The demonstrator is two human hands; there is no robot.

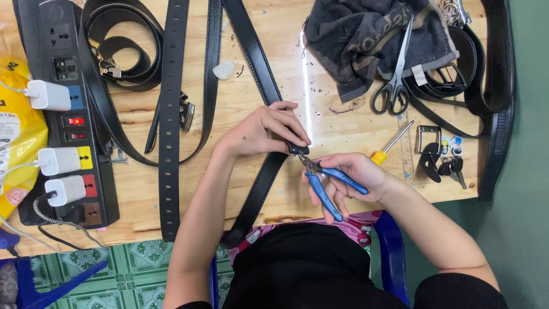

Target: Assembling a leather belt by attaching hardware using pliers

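My left hand [264,130] pinches a long black leather belt [256,68] where it crosses the wooden table [240,103], fingertips at a small dark piece on the strap. My right hand [355,174] holds blue-handled pliers [327,184], whose jaws meet the belt just under my left fingertips. A yellow-handled screwdriver [390,145] lies right behind my right hand.
Several other black belts [170,114] lie at the left and back. A black power strip [68,114] with white chargers sits at far left beside a yellow bag [14,126]. A dark towel [366,40], scissors [394,80], buckles [430,140] and keys lie at right.
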